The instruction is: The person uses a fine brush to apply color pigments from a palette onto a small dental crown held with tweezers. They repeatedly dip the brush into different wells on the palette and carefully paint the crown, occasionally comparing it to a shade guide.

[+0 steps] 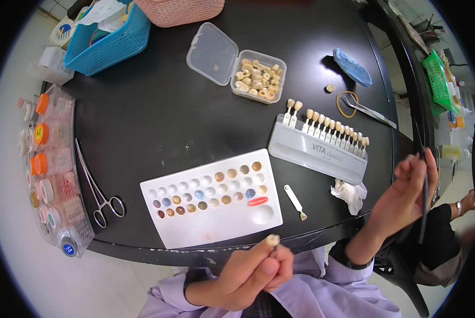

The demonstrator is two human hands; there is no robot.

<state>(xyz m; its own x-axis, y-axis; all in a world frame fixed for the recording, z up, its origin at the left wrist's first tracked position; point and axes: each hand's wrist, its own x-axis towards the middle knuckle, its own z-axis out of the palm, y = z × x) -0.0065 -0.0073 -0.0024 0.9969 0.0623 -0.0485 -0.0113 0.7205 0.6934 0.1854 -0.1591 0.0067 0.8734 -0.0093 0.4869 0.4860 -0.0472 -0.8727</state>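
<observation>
Low in the middle, my left hand (248,275) is closed, with a small cream-coloured dental crown (272,240) at its fingertips. A short dark piece shows just below the crown, mostly hidden by the fingers. Off to the right, my right hand (402,199) pinches a long, slim black stick (425,196) like a brush handle, upright; its tip is too fine to make out. Between the hands and farther away lies a white porcelain palette (221,228) with rows of coloured stains in round wells. One loose shade tab (295,202) rests beside it.
Behind the palette stand a grey tooth shade guide (317,153) and an open clear box (237,95) of crowns. Tweezers (375,114), a rubber band (340,108), a blue moulded piece (352,67) and crumpled tissue (349,196) lie right. Scissor-handled forceps (91,177), jars (41,133) and a blue basket (110,50) are left.
</observation>
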